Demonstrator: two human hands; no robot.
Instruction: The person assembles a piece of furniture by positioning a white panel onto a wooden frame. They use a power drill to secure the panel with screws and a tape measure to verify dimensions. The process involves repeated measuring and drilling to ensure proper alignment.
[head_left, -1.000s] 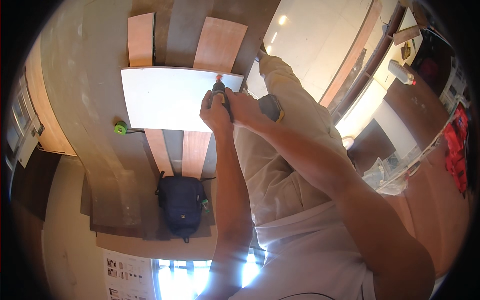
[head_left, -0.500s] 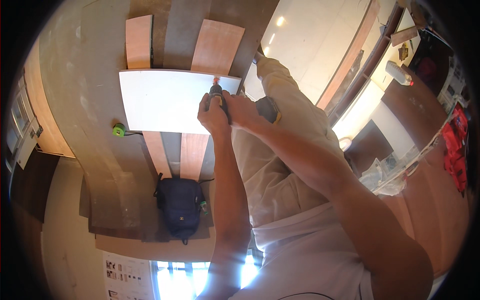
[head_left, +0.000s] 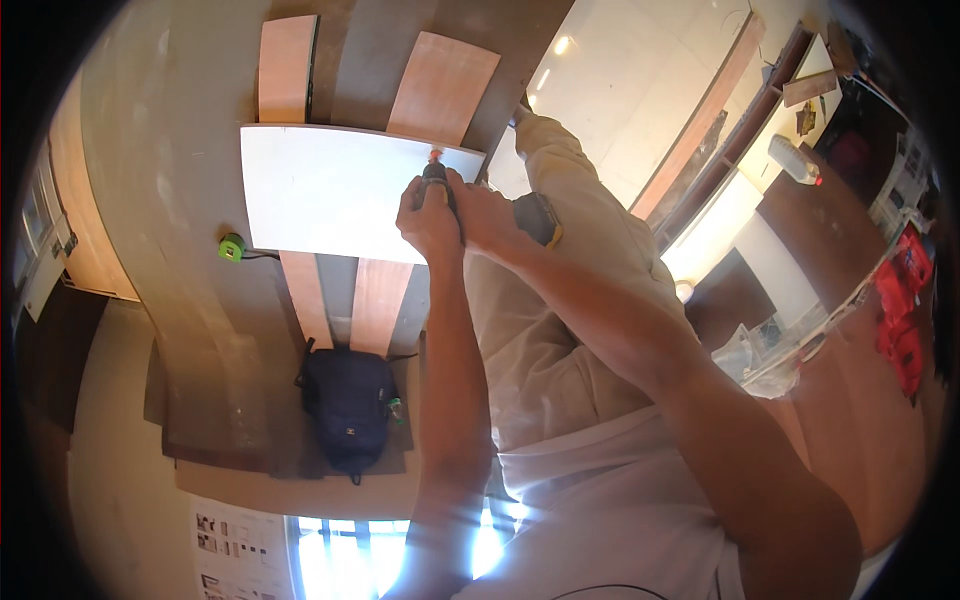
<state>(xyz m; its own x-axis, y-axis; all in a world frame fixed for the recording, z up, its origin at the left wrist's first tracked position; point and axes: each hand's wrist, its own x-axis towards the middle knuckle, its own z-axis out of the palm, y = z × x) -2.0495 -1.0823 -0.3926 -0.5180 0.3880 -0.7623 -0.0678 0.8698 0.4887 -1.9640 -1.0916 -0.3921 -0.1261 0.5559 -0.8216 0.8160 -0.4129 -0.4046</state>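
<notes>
Both my hands are wrapped round a cordless drill (head_left: 435, 175), black with yellow parts. My left hand (head_left: 430, 222) is closed about its body near the chuck. From the right, my right hand (head_left: 485, 215) grips the handle, and the black and yellow battery base sticks out beyond that wrist. An orange-red tip at the front of the drill meets the white board (head_left: 320, 190) near its far right corner; whether it has gone into the surface is too small to tell. Beneath the board lie two reddish wood strips (head_left: 445, 85), showing past its far and near edges.
Left of the board lies a green tape measure (head_left: 231, 247). A dark blue backpack (head_left: 348, 410) rests nearer, by the strips' ends. My leg in beige trousers (head_left: 570, 190) stretches along the right. Farther right are a plastic bottle (head_left: 795, 160), clear plastic wrapping (head_left: 755, 360) and a red bag-like item (head_left: 903, 300).
My view has shifted slightly, so the board and backpack sit a little differently in the picture. Both hands keep hold of the drill at the same corner of the board.
</notes>
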